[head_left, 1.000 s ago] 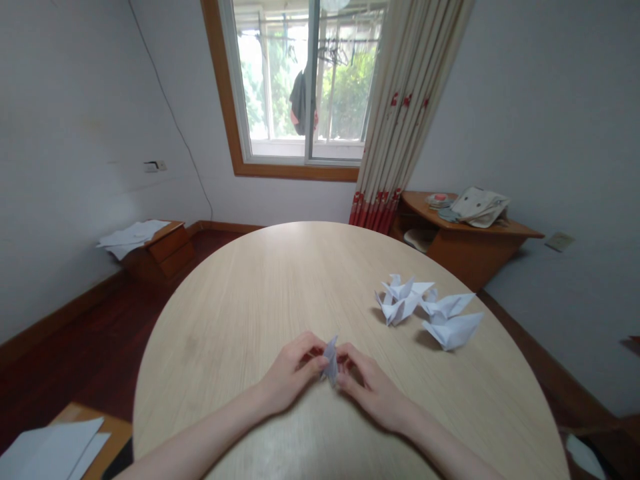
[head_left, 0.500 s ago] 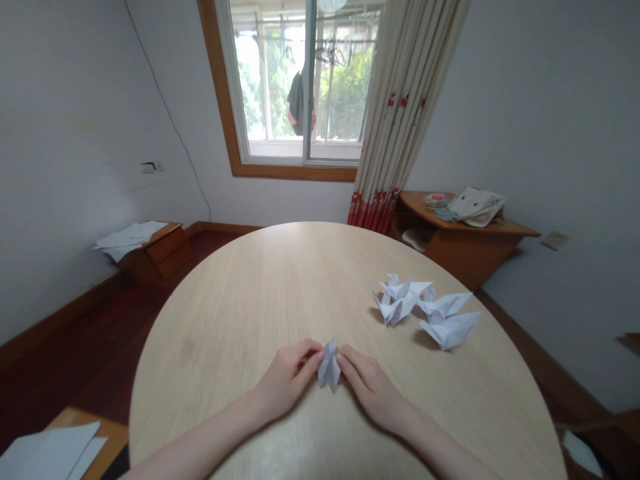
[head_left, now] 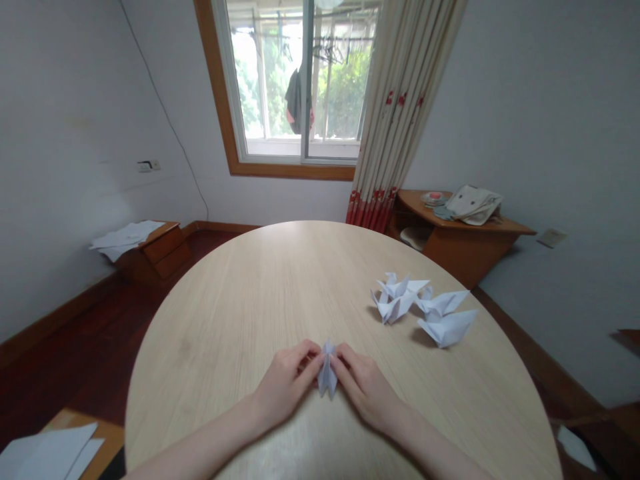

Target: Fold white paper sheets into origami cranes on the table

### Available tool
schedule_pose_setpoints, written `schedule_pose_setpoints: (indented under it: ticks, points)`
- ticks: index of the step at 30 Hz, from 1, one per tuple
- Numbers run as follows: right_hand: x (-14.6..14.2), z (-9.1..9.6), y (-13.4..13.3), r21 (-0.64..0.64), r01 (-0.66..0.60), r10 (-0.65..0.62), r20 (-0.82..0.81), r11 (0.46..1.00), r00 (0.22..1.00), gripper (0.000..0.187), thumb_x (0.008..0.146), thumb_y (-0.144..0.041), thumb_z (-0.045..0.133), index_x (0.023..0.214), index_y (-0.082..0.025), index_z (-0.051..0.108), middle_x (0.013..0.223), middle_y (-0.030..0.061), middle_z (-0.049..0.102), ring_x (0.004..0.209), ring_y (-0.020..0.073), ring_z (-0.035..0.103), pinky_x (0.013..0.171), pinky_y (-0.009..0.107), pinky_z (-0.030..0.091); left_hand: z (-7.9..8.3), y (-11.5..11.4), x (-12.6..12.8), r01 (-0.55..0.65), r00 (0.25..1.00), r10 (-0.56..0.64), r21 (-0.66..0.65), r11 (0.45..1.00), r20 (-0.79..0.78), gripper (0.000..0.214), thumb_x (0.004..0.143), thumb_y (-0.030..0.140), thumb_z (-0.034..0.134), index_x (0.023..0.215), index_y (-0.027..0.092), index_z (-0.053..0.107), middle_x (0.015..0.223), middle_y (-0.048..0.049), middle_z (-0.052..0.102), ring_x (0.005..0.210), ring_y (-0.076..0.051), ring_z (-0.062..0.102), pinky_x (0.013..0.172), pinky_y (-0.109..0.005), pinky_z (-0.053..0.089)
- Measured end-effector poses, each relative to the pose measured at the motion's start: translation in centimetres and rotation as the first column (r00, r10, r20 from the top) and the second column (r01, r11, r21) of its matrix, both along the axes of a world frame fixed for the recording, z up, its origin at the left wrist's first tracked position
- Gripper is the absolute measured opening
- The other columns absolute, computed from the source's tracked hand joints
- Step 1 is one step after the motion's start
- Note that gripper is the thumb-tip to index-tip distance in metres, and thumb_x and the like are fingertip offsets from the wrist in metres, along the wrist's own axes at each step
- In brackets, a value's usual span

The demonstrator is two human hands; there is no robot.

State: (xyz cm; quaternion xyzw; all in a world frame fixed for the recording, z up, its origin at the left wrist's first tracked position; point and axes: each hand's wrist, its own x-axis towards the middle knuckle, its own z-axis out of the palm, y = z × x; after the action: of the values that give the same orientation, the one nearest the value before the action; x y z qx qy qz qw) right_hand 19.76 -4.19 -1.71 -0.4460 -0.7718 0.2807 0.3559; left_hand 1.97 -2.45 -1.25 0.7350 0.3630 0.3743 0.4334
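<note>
Between my two hands stands a small piece of folded white paper [head_left: 327, 377], its two points toward me. My left hand [head_left: 293, 373] pinches its left side with thumb and fingers. On the right side my right hand [head_left: 365, 380] grips it the same way. The fingertips hide parts of the paper's upper edges. Farther off to the right, several folded paper birds [head_left: 447, 329] sit close together on the round wooden table [head_left: 240, 300].
Loose white sheets lie on a low drawer cabinet [head_left: 165, 250] at the left and on a surface [head_left: 113, 427] at lower left. A corner desk [head_left: 465, 247] with a cloth bag [head_left: 473, 203] stands beyond the table at right, near the curtain [head_left: 400, 113].
My hands have come slightly closer together, and the folded paper between them looks narrower, pressed inward from both sides. The paper birds stay in place; the view has shifted a little.
</note>
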Motion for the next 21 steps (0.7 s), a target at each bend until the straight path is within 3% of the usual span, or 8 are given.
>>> schedule_pose_setpoints:
  ticks: [3,9,14,19,21]
  points:
    - [-0.1,0.0,0.1,0.018,0.058,-0.058,-0.024,0.998,0.998,0.031,0.098,-0.04,0.033,0.073,-0.023,0.041,0.063,-0.0026,0.05,0.054,0.0131,0.049,0.054,0.025,0.037,-0.3,0.0,0.0,-0.012,1.0,0.012,-0.028,1.0,0.006,0.029,0.093,0.041,0.045,0.083,0.016,0.057,0.072,-0.0042,0.065,0.064,-0.015,0.063,0.061,-0.023,0.049]
    - [0.2,0.7,0.4,-0.144,0.112,-0.137,-0.175,0.983,0.975,0.03,0.09,-0.042,0.045,0.068,-0.022,0.044,0.063,-0.0016,0.055,0.056,0.0131,0.051,0.053,0.024,0.039,-0.8,0.4,0.0,-0.078,0.997,0.078,-0.051,0.996,0.004,0.026,0.09,0.042,0.047,0.082,0.017,0.054,0.064,0.0001,0.058,0.056,-0.013,0.056,0.055,-0.022,0.043]
    - [0.5,0.3,1.0,-0.306,0.099,-0.207,-0.342,0.947,0.917,0.025,0.078,-0.043,0.057,0.071,-0.019,0.053,0.066,0.001,0.06,0.061,0.0154,0.055,0.058,0.026,0.042,-0.8,0.8,-0.2,-0.084,0.995,0.089,-0.11,0.99,0.041,0.026,0.089,0.043,0.048,0.083,0.018,0.051,0.06,0.0029,0.053,0.052,-0.012,0.049,0.051,-0.021,0.036]
    - [0.9,0.1,1.3,-0.415,0.091,-0.269,-0.396,0.905,0.878,0.029,0.066,-0.04,0.063,0.056,-0.021,0.043,0.05,-0.0055,0.043,0.049,0.011,0.04,0.048,0.024,0.027,-0.8,1.1,-0.3,-0.107,0.988,0.125,-0.177,0.978,0.093,0.028,0.086,0.045,0.05,0.078,0.018,0.049,0.061,0.0026,0.052,0.055,-0.012,0.048,0.052,-0.021,0.034]
    - [1.0,0.3,1.4,-0.426,0.053,-0.253,-0.429,0.903,0.867,0.027,0.064,-0.037,0.063,0.053,-0.02,0.045,0.054,-0.0023,0.051,0.054,0.0132,0.045,0.053,0.025,0.031,-0.7,1.3,-0.4,-0.118,0.982,0.148,-0.228,0.966,0.119,0.027,0.083,0.044,0.053,0.076,0.018,0.05,0.058,0.0041,0.048,0.052,-0.011,0.044,0.049,-0.02,0.03]
